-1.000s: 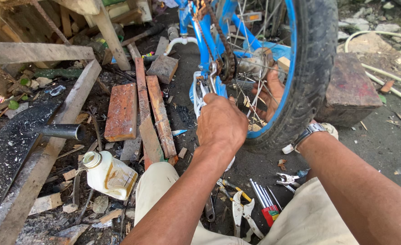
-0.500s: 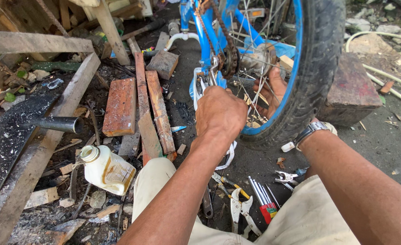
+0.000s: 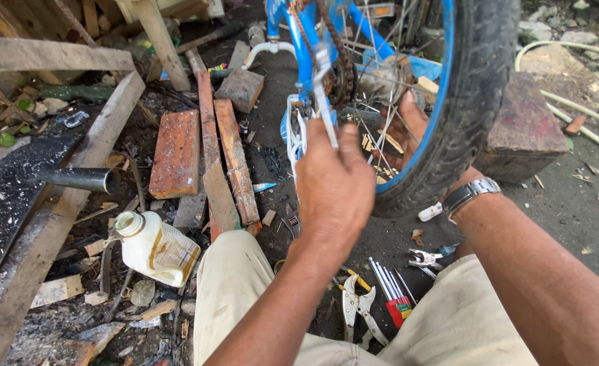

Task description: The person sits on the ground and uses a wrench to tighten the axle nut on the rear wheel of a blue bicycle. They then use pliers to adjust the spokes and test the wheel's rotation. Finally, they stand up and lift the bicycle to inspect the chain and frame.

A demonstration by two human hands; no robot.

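Note:
A blue bicycle frame [image 3: 304, 41] stands in front of me with a rusty chain [image 3: 330, 51] and a black-tyred rear wheel [image 3: 479, 102]. My left hand [image 3: 333, 183] is raised in front of the frame and grips a slim metal wrench [image 3: 323, 85] that points up toward the chain and sprocket. My right hand [image 3: 402, 129], with a metal watch [image 3: 469, 193] on the wrist, reaches behind the spokes toward the hub [image 3: 387, 74]. Its fingers are hidden by the spokes and hub.
Pliers [image 3: 357, 308], a small wrench [image 3: 423, 258] and a red-handled set of hex keys [image 3: 391, 291] lie on the dirt by my knees. A white plastic jug [image 3: 154, 247], bricks [image 3: 175, 152], wooden planks [image 3: 228, 159] and a metal pipe [image 3: 79, 179] lie to the left. A brick block [image 3: 526, 132] sits right.
My left hand has lifted the wrench higher, up toward the chain. The right hand stays behind the spokes by the hub.

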